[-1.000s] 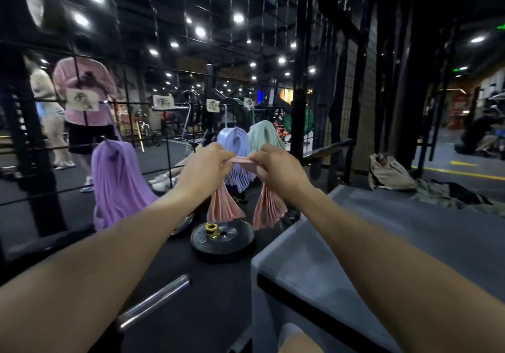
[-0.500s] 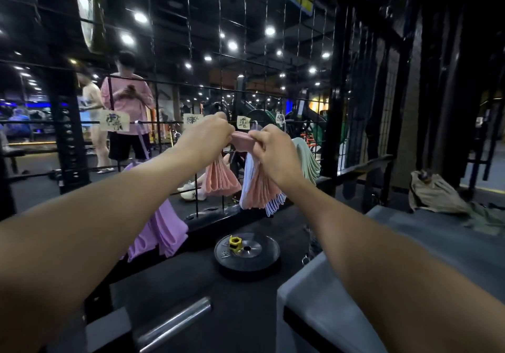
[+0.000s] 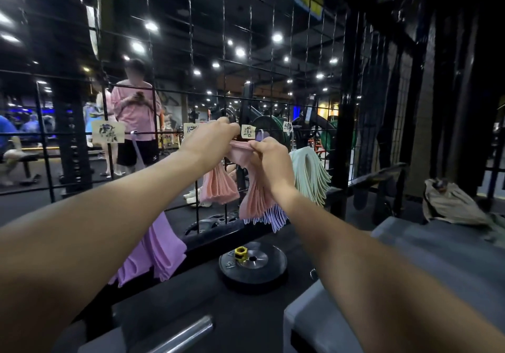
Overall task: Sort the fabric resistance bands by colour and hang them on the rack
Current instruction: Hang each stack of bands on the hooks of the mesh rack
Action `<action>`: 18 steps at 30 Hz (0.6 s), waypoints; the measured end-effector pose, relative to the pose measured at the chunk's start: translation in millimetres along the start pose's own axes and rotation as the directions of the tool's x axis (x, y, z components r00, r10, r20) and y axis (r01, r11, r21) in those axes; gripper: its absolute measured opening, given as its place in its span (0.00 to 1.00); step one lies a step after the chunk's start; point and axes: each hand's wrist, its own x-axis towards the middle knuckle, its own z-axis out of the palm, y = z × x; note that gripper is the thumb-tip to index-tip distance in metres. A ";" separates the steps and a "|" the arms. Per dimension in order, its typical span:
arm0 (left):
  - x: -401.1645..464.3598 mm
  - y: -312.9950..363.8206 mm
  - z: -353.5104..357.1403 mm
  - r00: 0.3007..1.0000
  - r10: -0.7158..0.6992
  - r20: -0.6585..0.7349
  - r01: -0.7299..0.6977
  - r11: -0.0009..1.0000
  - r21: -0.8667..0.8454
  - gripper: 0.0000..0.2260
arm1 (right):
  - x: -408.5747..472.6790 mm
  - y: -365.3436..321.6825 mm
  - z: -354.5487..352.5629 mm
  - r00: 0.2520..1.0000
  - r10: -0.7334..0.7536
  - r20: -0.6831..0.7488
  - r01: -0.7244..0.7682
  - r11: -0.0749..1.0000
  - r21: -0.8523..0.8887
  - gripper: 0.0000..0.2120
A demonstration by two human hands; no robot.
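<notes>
Hanging the pink bands

The left hand (image 3: 210, 140) and right hand (image 3: 269, 155) pinch the soft pink fabric bands (image 3: 237, 185) at the black wire rack (image 3: 224, 51); a loose grip could drop them.

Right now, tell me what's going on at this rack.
A person is holding a bunch of pink fabric resistance bands up against the black wire grid rack. The left hand and right hand both grip the bunch at its top, near a paper label, and the loops droop below either hand. Purple bands, pale green bands and lavender bands already hang along the rack.
</notes>
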 end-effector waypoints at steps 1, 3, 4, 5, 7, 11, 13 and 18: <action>-0.2 -0.1 -0.4 1.000 0.003 0.001 -0.003 1.000 -0.005 0.07 | -1.2 0.7 1.1 1.000 0.015 -0.005 -0.015 0.999 0.030 0.08; 0.0 -0.3 -1.2 1.000 0.004 0.003 -0.004 1.000 -0.005 0.04 | -1.7 2.0 0.5 1.000 -0.012 -0.005 0.012 1.000 0.002 0.09; 0.5 0.1 -1.7 1.000 0.003 -0.005 -0.003 1.000 -0.011 0.04 | -0.9 1.8 -1.1 0.999 -0.039 -0.003 0.039 0.998 -0.042 0.09; 1.3 0.1 -2.4 1.000 0.000 -0.016 0.000 1.000 -0.017 0.04 | 0.3 1.1 -3.4 0.998 -0.065 -0.008 0.064 0.995 -0.081 0.09; 3.4 0.4 -4.3 0.999 -0.010 -0.048 0.009 0.999 -0.032 0.04 | 4.3 -0.8 -8.9 0.996 -0.083 -0.029 0.080 0.993 -0.089 0.10; 5.9 4.1 -6.6 0.997 -0.031 -0.075 0.028 0.999 -0.044 0.05 | 9.1 -1.4 -12.9 0.995 -0.078 -0.055 0.074 0.994 -0.076 0.12; 6.0 5.5 -3.0 0.997 -0.025 -0.077 0.021 0.999 -0.050 0.05 | 8.6 0.6 -10.0 0.995 -0.082 -0.049 0.076 0.992 -0.105 0.13; 6.7 4.5 3.5 0.995 -0.043 -0.090 0.036 0.996 -0.081 0.05 | 9.2 3.8 -9.0 0.997 -0.062 -0.048 0.057 0.993 -0.101 0.13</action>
